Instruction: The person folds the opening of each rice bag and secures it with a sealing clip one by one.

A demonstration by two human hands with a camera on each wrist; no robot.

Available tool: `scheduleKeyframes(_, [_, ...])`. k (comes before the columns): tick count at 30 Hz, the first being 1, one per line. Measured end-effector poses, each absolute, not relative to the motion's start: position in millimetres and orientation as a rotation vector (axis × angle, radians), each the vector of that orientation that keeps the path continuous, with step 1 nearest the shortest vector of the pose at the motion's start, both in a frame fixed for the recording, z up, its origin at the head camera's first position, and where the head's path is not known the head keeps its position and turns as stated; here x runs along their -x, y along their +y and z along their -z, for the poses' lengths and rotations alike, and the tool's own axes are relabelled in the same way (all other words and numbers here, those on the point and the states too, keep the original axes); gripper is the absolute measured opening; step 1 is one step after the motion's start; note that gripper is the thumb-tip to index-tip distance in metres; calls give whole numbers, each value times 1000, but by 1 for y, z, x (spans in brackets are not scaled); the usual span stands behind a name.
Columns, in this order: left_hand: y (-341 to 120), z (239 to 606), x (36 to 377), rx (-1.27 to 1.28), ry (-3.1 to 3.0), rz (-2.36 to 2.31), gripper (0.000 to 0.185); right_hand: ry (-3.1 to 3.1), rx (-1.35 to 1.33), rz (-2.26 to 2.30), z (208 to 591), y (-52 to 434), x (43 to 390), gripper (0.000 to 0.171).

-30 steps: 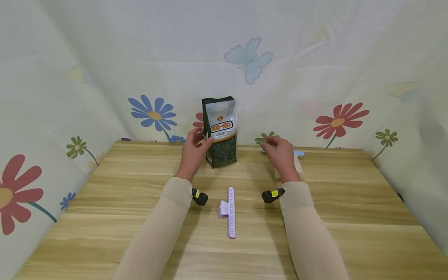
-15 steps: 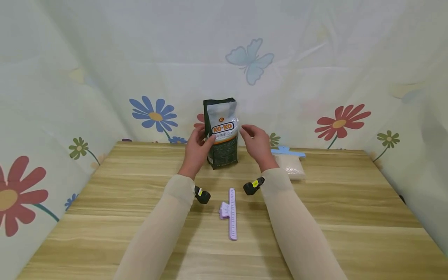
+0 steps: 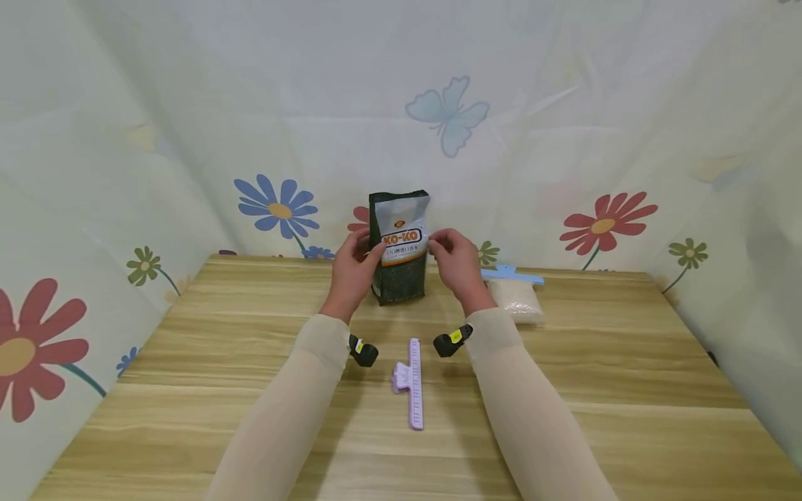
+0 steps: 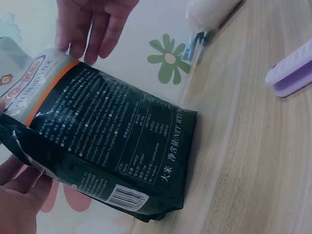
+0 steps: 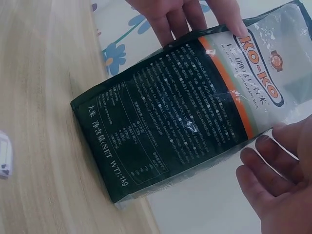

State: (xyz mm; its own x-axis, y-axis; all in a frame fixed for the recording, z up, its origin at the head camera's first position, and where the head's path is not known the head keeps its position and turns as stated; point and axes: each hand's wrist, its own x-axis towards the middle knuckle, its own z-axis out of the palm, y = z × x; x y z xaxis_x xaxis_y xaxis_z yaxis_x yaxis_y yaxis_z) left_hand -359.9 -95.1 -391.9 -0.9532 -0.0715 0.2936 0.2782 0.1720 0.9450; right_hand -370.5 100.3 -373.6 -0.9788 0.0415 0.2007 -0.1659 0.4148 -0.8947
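Two hands (image 3: pixel 352 273) (image 3: pixel 457 264), one rice bag (image 3: pixel 399 247)

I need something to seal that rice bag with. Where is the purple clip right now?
In the head view the purple clip lies on the table at the near centre, between the two forearms and in front of the rice bag.

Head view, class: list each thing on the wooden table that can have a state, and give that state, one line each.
Dark green KO-KO rice bag: upright, held from both sides.
Left hand: grips the bag's left edge.
Right hand: fingers at the bag's right edge.
Lilac plastic sealing clip: lying flat, untouched.
Clear pouch of white grains: lying flat, blue clip at its far end.
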Motion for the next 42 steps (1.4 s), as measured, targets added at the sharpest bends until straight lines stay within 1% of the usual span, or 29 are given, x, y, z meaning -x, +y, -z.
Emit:
scheduleKeyframes(8, [-102, 395, 358, 227, -2160, 1804, 37, -2442, -144, -1662, 377, 95, 362, 16])
scheduleKeyframes(20, [-113, 388, 346, 153, -2138, 1782, 31, -2461, -266, -1692, 381, 86, 347, 14])
scheduleKeyframes(25, [-122, 390, 343, 157, -2106, 1775, 33, -2465, -331, -1684, 379, 82, 338, 14])
scheduleKeyframes(36, [-143, 388, 324, 140, -2087, 1794, 32, -2471, -501, -1706, 378, 72, 319, 11])
scheduleKeyframes(42, [-151, 385, 316, 131, -2117, 1759, 31, -2496, -542, -1665, 376, 72, 313, 12])
